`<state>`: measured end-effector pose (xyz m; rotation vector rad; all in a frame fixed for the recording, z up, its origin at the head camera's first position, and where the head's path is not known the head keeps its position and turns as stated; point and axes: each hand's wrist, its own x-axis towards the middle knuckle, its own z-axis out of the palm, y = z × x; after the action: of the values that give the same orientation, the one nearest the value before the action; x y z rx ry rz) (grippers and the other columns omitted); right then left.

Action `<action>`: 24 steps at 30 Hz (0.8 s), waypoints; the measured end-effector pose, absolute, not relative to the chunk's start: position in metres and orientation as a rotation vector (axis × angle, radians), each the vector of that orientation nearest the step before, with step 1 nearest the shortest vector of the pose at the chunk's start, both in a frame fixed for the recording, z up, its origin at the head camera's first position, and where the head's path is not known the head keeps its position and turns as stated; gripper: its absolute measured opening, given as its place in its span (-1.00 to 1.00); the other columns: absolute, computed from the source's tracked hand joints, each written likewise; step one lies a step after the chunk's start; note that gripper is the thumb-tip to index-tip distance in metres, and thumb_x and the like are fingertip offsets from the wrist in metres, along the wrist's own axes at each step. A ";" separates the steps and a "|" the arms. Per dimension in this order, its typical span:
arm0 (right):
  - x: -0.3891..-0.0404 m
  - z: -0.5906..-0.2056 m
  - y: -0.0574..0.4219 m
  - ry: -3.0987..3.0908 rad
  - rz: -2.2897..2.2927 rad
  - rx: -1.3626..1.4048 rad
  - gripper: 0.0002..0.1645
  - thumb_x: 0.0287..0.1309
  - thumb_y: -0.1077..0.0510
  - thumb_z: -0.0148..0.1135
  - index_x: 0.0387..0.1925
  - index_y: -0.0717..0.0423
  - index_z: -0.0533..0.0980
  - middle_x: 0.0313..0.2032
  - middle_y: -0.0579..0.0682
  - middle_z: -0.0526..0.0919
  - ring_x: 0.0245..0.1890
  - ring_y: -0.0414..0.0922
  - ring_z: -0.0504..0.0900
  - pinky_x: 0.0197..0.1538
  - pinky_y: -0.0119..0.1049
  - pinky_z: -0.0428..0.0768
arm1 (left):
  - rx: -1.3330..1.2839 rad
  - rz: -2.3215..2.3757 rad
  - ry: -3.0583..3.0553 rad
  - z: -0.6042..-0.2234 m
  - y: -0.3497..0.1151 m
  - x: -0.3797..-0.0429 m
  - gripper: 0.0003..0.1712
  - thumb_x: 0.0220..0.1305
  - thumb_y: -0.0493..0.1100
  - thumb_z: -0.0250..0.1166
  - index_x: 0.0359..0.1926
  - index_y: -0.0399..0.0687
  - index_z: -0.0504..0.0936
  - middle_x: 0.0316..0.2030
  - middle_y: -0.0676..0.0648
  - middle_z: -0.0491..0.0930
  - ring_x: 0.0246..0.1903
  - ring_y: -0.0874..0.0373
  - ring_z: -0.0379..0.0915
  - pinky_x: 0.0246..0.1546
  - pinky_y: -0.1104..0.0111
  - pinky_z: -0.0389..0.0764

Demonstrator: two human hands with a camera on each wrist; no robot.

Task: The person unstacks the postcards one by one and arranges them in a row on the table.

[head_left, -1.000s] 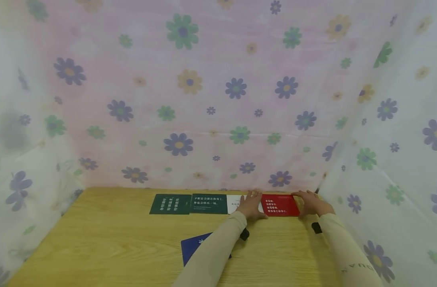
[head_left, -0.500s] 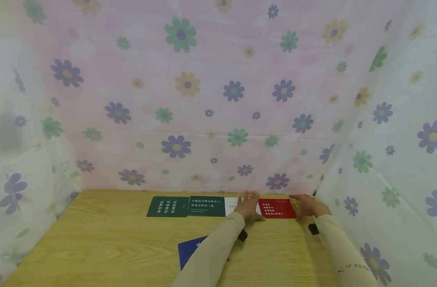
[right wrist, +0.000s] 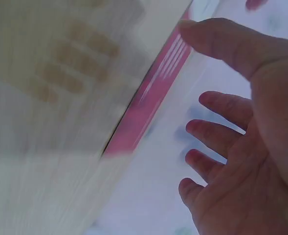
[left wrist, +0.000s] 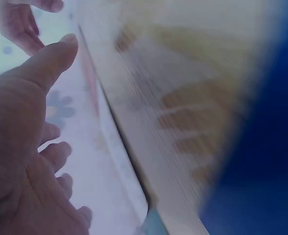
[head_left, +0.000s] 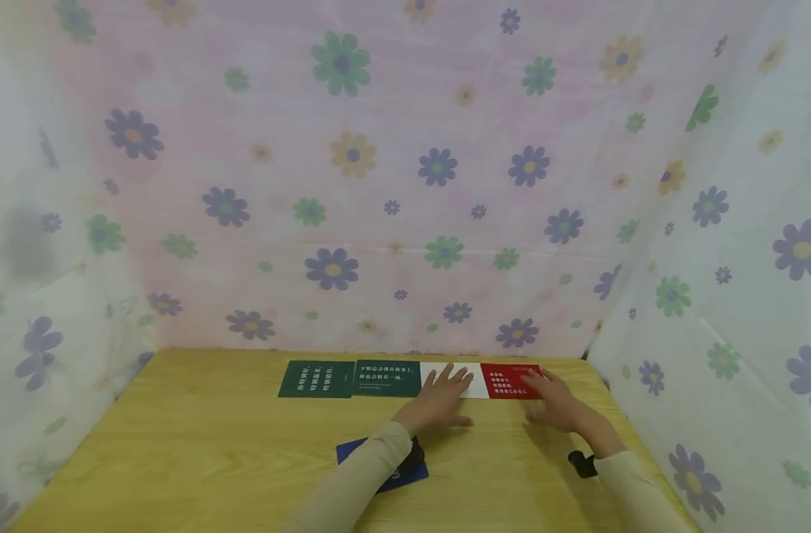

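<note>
A row of printed cards lies flat along the table's back: a dark green card (head_left: 317,379), a second green card (head_left: 387,378), a white card (head_left: 475,385) and a red card (head_left: 502,381). My left hand (head_left: 439,407), fingers spread and holding nothing, overlaps the white card's front part in the head view. Over the red card's right end reaches my right hand (head_left: 560,406), its fingers apart and nothing between them. In the right wrist view the red card (right wrist: 144,105) shows beyond the thumb. A blue card (head_left: 405,481) lies nearer me, partly hidden under my left forearm.
The cards rest on a light wooden table (head_left: 212,444). Behind it hangs a flower-patterned curtain (head_left: 279,244), with a similar sheet (head_left: 725,326) along the right side. A black wrist camera (head_left: 581,464) sits below my right wrist.
Both hands have drawn back toward me from the white and red cards, the left also moving left. More of the white card shows. The row of cards keeps its place.
</note>
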<state>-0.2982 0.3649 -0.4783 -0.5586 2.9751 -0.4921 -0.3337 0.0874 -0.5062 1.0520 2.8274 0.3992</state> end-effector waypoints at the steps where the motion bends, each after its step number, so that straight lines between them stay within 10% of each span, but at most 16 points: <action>1: -0.293 -0.479 0.357 2.963 -0.526 -0.595 -0.12 0.09 0.18 0.49 0.36 0.45 0.33 0.38 0.53 0.28 0.41 0.58 0.08 0.34 0.51 0.18 | 1.066 0.383 2.822 -0.505 0.079 -0.328 0.04 0.28 0.28 0.35 0.60 0.01 0.11 0.60 -0.03 0.06 0.61 -0.06 -0.19 0.56 -0.09 0.00; 9: -0.255 -0.489 0.289 2.706 -0.686 -0.829 -0.06 0.21 0.04 0.44 0.46 0.34 0.24 0.49 0.40 0.19 0.50 0.47 0.00 0.38 0.50 0.14 | 1.173 0.334 2.746 -0.494 0.000 -0.274 0.06 0.25 0.31 0.37 0.57 -0.11 0.17 0.60 -0.17 0.02 0.60 -0.12 -0.19 0.55 -0.13 -0.01; 18: -0.245 -0.498 0.218 2.583 -0.691 -0.935 0.13 0.10 -0.14 0.52 0.54 0.16 0.18 0.57 0.19 0.10 0.58 0.29 -0.05 0.48 0.35 0.13 | 1.006 0.389 2.853 -0.496 -0.086 -0.234 0.39 -0.40 0.32 0.70 0.37 -0.42 0.38 0.52 -0.40 0.11 0.55 -0.31 -0.09 0.50 -0.23 0.03; 24: -0.250 -0.505 0.200 2.639 -0.609 -0.880 0.20 0.00 -0.17 0.58 0.55 0.10 0.18 0.58 0.16 0.09 0.58 0.26 -0.04 0.51 0.28 0.14 | 0.863 0.474 2.928 -0.503 -0.111 -0.225 0.30 -0.44 0.32 0.70 0.20 -0.51 0.50 0.45 -0.48 0.21 0.51 -0.39 -0.02 0.46 -0.29 0.06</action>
<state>-0.2499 0.1996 -0.5046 -0.8804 2.6391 -0.6091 -0.2249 -0.1110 -0.5031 0.8630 2.9285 0.4739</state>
